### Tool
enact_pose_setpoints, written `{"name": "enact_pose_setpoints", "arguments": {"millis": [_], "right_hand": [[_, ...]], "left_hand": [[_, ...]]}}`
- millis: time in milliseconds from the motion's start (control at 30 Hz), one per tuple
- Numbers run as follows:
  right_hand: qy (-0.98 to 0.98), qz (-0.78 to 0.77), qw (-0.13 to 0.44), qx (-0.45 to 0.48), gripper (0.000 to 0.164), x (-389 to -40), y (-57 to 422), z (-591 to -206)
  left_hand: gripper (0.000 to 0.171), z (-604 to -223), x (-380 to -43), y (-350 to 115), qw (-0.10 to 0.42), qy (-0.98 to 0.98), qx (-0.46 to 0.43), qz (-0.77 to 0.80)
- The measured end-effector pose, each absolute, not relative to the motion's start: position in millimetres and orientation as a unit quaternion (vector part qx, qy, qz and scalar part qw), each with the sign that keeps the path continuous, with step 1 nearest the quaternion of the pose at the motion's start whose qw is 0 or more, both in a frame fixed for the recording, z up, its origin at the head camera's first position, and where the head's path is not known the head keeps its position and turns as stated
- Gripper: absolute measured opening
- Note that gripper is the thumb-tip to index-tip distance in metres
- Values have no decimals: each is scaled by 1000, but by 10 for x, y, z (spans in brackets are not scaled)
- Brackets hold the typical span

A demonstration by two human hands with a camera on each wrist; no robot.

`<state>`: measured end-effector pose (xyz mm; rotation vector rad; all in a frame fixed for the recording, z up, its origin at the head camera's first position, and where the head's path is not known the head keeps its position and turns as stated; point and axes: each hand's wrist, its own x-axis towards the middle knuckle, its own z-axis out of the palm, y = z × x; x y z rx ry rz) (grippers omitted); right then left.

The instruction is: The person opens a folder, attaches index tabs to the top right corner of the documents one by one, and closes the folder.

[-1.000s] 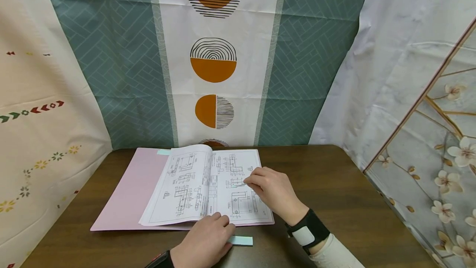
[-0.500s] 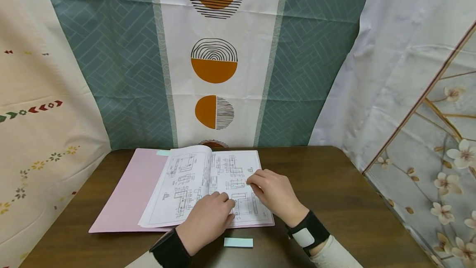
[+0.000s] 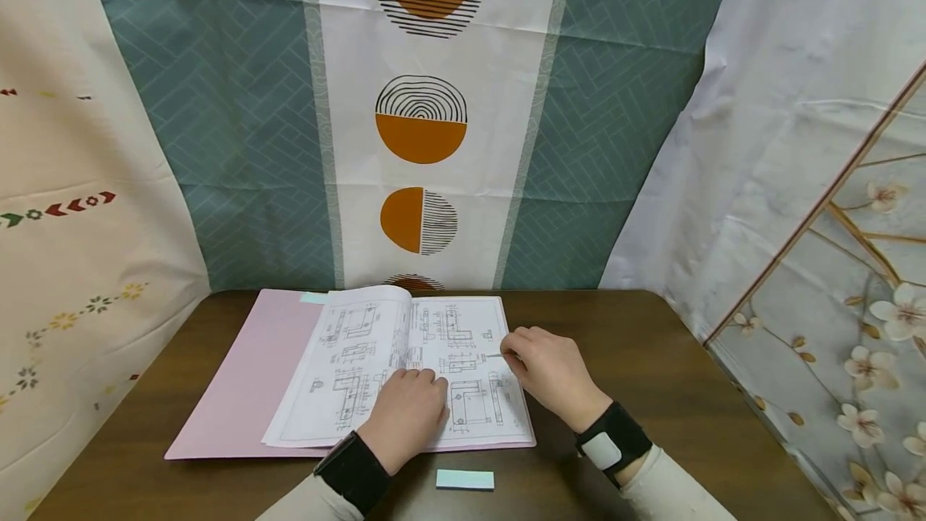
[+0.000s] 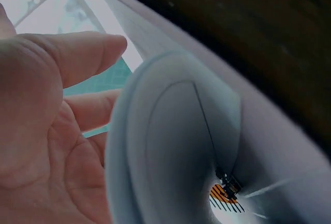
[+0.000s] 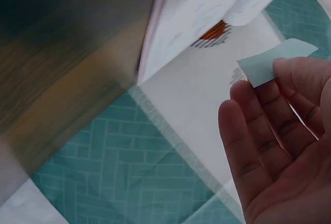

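Note:
An open booklet of technical drawings (image 3: 463,408) with a pink cover (image 3: 224,392) lies on the table, its left pages bulging up near the fold. My left hand (image 3: 412,412) rests on the lower middle of the booklet; in the left wrist view its thumb (image 4: 95,53) is extended beside the curled pages (image 4: 181,125). At the right page's edge my right hand (image 3: 546,364) pinches a pale blue-green sticky note (image 5: 276,61) between thumb and fingers. Only a thin edge of that note shows in the head view.
A pad of pale blue-green sticky notes (image 3: 465,479) lies on the table in front of the booklet. Another such note (image 3: 314,297) sticks at the pink cover's top edge. Patterned curtains (image 3: 615,135) hang behind the brown table (image 3: 651,408).
My left hand has left the sticky note pad and moved up onto the booklet. My right hand has shifted right toward the page's edge, with the sticky note between its fingers.

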<state>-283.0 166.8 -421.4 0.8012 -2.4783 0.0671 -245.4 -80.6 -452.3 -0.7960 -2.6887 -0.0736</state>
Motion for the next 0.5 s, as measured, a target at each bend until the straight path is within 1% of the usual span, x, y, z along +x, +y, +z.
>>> {"name": "enact_pose_setpoints", "arguments": {"millis": [233,500], "right_hand": [[-920,1,271,282,8,-3058,1787,-4237],[-917,-4,288,276,11,-3455,1894,-4312]], "left_hand": [[24,-4529,-2440,-815,146,-945,-290,-27],[25,-4523,-2428,-819,132,-947,-291,-20]]}}
